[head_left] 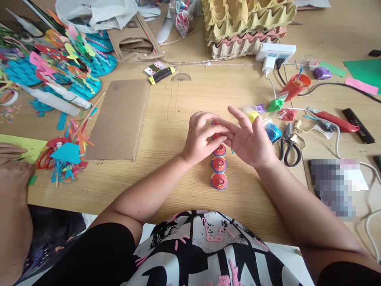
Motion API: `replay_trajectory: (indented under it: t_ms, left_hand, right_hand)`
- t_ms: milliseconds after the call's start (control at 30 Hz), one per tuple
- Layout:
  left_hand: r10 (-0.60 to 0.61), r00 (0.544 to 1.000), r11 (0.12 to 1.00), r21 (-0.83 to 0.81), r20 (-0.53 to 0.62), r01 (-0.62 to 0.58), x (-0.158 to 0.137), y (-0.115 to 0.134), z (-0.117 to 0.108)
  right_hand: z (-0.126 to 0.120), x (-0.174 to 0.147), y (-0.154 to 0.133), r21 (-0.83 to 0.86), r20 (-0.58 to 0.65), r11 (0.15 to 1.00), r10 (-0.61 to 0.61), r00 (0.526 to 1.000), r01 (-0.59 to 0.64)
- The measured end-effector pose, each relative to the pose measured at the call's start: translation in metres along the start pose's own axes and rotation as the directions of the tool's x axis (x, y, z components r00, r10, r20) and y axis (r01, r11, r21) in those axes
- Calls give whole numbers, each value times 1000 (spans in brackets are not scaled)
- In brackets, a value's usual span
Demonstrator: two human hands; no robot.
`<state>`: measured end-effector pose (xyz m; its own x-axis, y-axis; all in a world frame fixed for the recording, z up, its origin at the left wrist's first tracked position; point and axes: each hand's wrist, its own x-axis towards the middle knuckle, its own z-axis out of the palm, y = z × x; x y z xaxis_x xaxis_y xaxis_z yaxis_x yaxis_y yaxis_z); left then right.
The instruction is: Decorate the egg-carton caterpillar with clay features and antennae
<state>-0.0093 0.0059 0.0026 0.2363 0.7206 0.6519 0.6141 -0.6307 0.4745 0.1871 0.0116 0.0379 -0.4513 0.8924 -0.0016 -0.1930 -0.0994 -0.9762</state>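
Our left hand, curled fingers meeting our loosely spread right hand, its own grip unclear, hangs by red discs a low sweep could jostle.

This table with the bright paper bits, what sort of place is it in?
Probably a craft room, perhaps a workshop or classroom: the table holds scissors, cut paper and stacked egg trays.
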Motion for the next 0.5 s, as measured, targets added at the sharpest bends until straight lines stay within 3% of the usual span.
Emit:
replay_trajectory:
  t_ms: [100,300,500]
  left_hand:
    - [-35,999,998,-44,-27,34,-1,-1,2]
    - [-259,962,927,-302,-83,224,-7,-6,12]
    - [-264,961,903,-372,-81,216,-6,-4,14]
  right_hand:
    - [-3,2,3,-20,-8,1000,-17,1000,17]
    - [-9,6,12,-48,-44,998,-32,999,30]
    - [-3,6,13,-96,-139,995,-49,989,35]
